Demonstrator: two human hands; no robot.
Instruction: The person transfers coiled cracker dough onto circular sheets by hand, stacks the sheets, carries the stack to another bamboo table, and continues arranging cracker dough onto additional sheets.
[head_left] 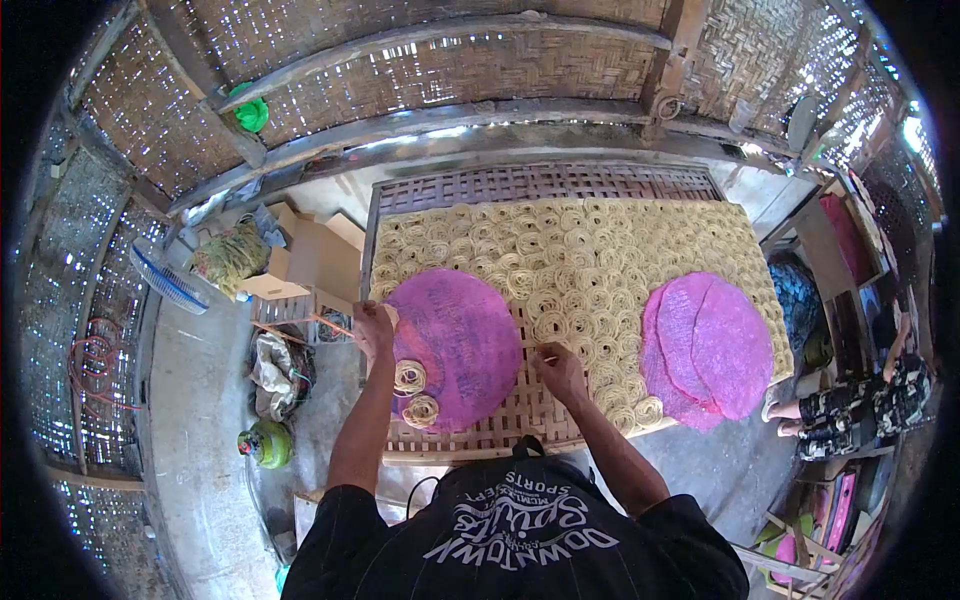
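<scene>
My left hand (374, 332) is closed at the left edge of a round purple sheet (460, 350) with faint printing. A pale piece shows at its fingertips, too small to name surely. Two pale coiled noodle nests (410, 378) lie on the sheet's lower left, below that hand. At the sheet's right side, my right hand (562, 372) has its fingers drawn together over the slatted rack; what they hold, if anything, is hidden. Many more coiled nests (560, 250) cover the woven rack (550, 425) behind and between. A second stack of purple sheets (708, 348) rests on them at the right.
Cardboard boxes (310, 255) stand left of the rack. A green gas cylinder (265, 443) and a white sack (275, 370) are on the floor. Another person (860, 400) in patterned clothing is at the far right. A wooden shelf (845, 235) stands behind them.
</scene>
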